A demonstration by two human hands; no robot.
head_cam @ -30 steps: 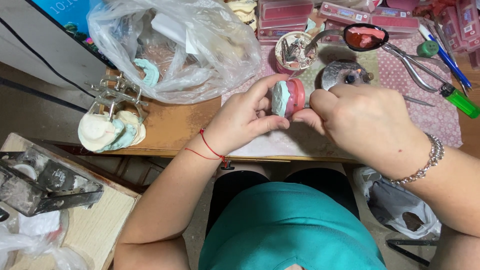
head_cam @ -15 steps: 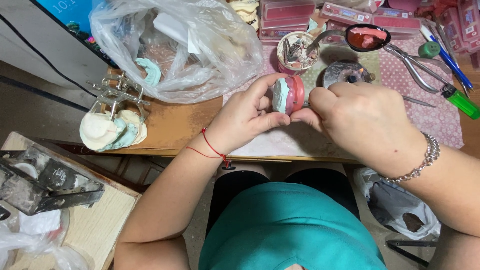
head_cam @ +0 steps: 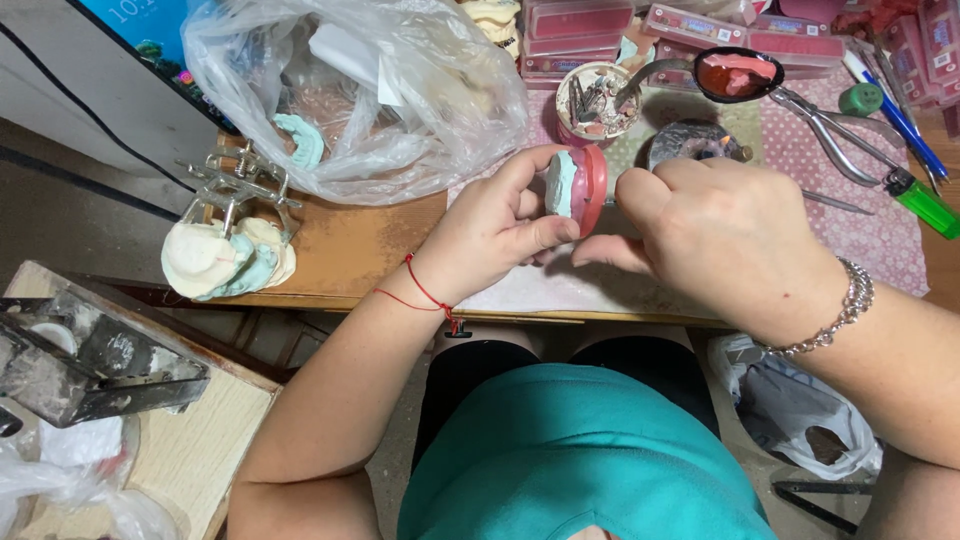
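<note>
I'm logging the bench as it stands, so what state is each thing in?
left hand: gripping the dental model
dental model: held on edge, pink wax base to the right
right hand: closed, fingertips at the model
plastic bag: open, crumpled
articulator with casts: lying at the table edge
pliers: lying flat, unused
green lighter: lying flat

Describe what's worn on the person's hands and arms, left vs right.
Both arms are bare, with no sleeves or gloves. The left hand has a thin red string bracelet with a small knot hanging at the wrist. The right hand has a silver metal link bracelet.
</note>
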